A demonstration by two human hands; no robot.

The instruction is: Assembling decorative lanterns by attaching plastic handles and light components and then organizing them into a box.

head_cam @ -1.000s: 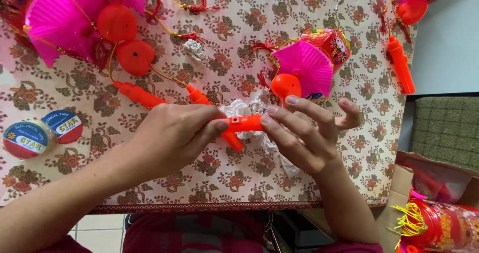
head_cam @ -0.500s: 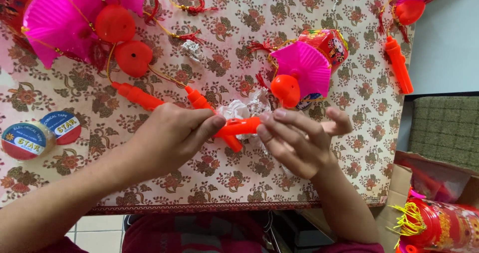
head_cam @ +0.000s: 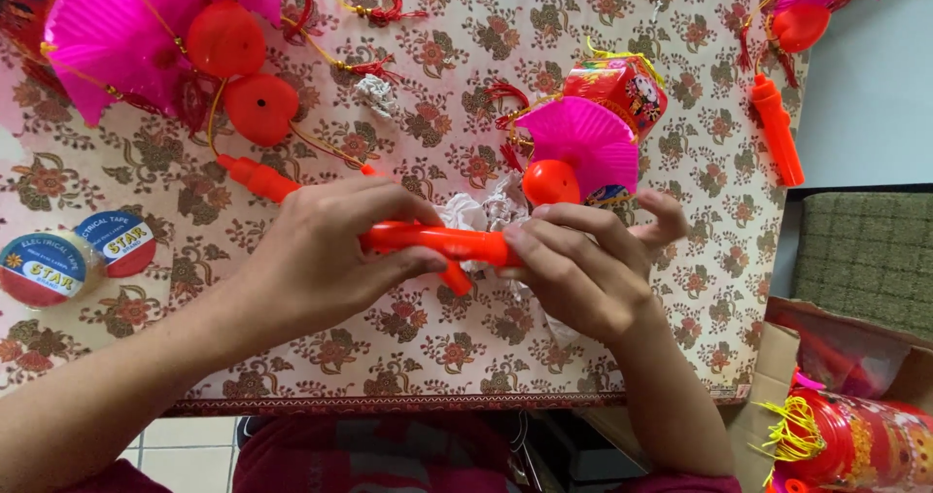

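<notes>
Both of my hands grip one orange plastic handle [head_cam: 442, 240], held level above a floral tablecloth [head_cam: 408, 347]. My left hand [head_cam: 326, 255] wraps its left end and my right hand [head_cam: 573, 270] pinches its right end. A second orange stick [head_cam: 455, 279] lies slanted beneath them. Just behind my right hand sits a pink pleated paper lantern [head_cam: 583, 143] with an orange cap [head_cam: 550, 182] and a small red printed lantern [head_cam: 622, 83]. Crumpled white plastic [head_cam: 486, 209] shows between my hands.
Larger pink paper lanterns [head_cam: 107, 36] with orange discs [head_cam: 260, 107] and an orange handle [head_cam: 255, 177] lie at the far left. Two rolls of tape [head_cam: 73, 260] sit at the left edge. Another orange handle [head_cam: 777, 129] lies at the right. An open box with red lanterns [head_cam: 855, 435] stands lower right.
The handle has shifted slightly and now sits level, with my right hand's fingers closed more tightly on its right end. My left hand keeps its grip.
</notes>
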